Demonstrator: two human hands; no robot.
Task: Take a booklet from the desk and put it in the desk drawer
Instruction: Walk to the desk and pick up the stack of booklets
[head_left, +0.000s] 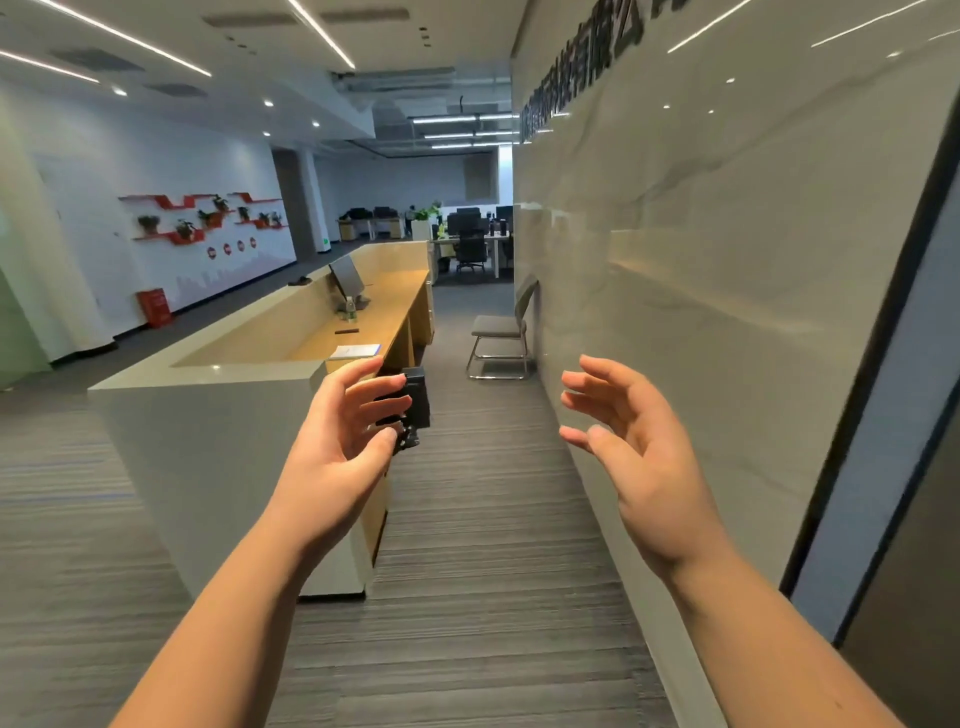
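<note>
A white booklet with a blue edge (355, 352) lies flat on the wooden top of a long reception desk (387, 306), near its close end. Both my hands are raised in the air in front of me, well short of the booklet. My left hand (343, 431) is open with fingers spread, in front of the desk's white end panel. My right hand (628, 447) is open too, palm turned inward, holding nothing. A small black device (415, 402) shows just behind my left fingers; I cannot tell what it is attached to. No drawer front is clearly visible.
A monitor (347, 278) and a bottle (351, 308) stand farther along the desk. A grey chair (501, 332) sits against the glossy wall (727, 260) on the right. A carpeted aisle (488, 519) runs between desk and wall. Office desks and chairs stand far back.
</note>
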